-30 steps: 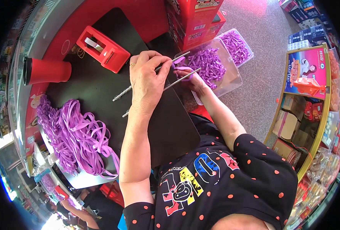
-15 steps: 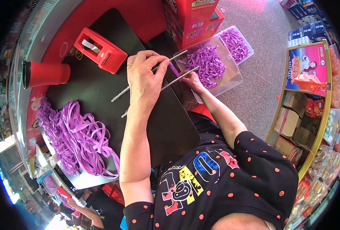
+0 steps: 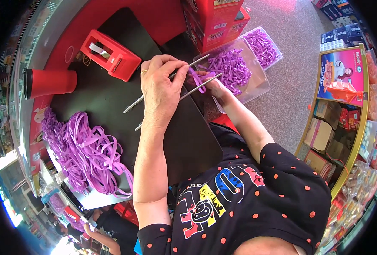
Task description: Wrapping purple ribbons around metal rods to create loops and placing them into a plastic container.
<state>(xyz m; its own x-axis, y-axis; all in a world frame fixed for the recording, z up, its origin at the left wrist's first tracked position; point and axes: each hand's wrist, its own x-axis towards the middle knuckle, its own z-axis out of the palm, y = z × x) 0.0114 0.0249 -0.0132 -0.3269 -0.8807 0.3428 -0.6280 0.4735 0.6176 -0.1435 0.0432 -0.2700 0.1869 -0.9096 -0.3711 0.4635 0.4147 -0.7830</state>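
Observation:
My left hand (image 3: 162, 87) holds two long metal rods (image 3: 196, 87) over the black board (image 3: 112, 102), its fingers pinched on them near their right ends. A purple ribbon loop (image 3: 195, 79) sits around the rods. My right hand (image 3: 212, 85), mostly hidden behind the rods, grips that ribbon loop at the edge of a clear plastic tray (image 3: 256, 87) filled with purple ribbon pieces (image 3: 231, 66).
A heap of long purple ribbon (image 3: 80, 153) lies at the left of the board. A red tape dispenser (image 3: 110, 55) and a red cup (image 3: 50, 82) are at the back left. Red boxes (image 3: 214, 19) and a second clear tray (image 3: 263, 44) stand behind. Shelves of goods (image 3: 346, 119) stand on the right.
The rods have tilted and shifted slightly toward the tray. My right hand has brought a purple ribbon piece onto the rod ends.

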